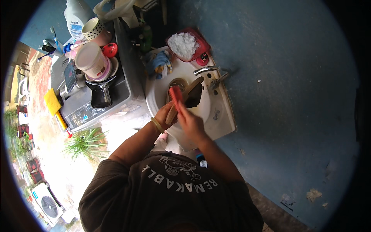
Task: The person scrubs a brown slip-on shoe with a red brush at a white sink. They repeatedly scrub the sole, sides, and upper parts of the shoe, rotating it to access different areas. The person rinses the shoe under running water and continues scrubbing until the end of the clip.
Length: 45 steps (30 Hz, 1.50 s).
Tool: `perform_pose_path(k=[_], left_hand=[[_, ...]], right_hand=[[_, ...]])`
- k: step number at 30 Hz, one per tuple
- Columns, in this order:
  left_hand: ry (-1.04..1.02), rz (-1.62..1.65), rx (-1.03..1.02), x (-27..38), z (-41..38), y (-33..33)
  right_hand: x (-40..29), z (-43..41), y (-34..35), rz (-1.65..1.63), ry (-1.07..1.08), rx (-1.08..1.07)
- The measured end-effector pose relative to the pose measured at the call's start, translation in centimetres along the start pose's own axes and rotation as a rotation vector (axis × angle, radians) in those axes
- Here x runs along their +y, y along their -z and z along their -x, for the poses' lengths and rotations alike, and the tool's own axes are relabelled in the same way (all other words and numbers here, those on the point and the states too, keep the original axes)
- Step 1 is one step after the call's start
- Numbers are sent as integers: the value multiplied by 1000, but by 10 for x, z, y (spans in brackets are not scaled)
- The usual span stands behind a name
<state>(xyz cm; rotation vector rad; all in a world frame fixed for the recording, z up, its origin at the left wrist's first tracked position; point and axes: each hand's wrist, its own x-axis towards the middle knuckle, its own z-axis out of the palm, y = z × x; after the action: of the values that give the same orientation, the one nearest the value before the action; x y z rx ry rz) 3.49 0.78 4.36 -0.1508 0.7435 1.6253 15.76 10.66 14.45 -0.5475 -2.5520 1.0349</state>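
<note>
Over the white sink (pixel 150 95), my left hand (pixel 165 114) grips a slipper or shoe (pixel 192 88) with a brown sole edge and a dark upper, tilted up to the right. A red scrubbing brush (pixel 176 94) is in my right hand (pixel 189 123), its bristles close against the shoe. Another brown shoe (pixel 176 83) appears to lie in the basin behind the brush, partly hidden. The chrome faucet (pixel 205 69) reaches over the basin just beyond the shoe.
White powder (pixel 182 46) in a red bag and a blue cloth (pixel 162 62) lie on the sink's far edge. At left, a washing machine (pixel 136 84) bears tubs, a black dustpan-like scoop (pixel 100 94) and a detergent bottle (pixel 76 20). A blue wall (pixel 284 87) stands at right.
</note>
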Motion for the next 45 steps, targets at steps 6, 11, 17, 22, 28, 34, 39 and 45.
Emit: perform_pose_path(k=[6, 11, 17, 22, 28, 34, 39, 45], left_hand=[[41, -29, -60, 14, 15, -27], [-92, 35, 118, 6, 6, -16], [97, 93, -132, 13, 17, -32], [114, 240, -327, 20, 16, -14], [178, 255, -220, 23, 14, -6], [225, 286, -249, 20, 16, 1], [311, 350, -262, 22, 20, 8], [363, 366, -336, 15, 15, 23]], right_hand=[[26, -22, 2, 29, -83, 84], [-20, 17, -9, -159, 71, 31], [21, -25, 12, 119, -79, 18], [3, -28, 24, -115, -26, 3], [-6, -20, 55, -234, 43, 151], [9, -23, 58, -4, -50, 267], [18, -22, 49, -11, -6, 245], [18, -28, 46, -124, 12, 173]])
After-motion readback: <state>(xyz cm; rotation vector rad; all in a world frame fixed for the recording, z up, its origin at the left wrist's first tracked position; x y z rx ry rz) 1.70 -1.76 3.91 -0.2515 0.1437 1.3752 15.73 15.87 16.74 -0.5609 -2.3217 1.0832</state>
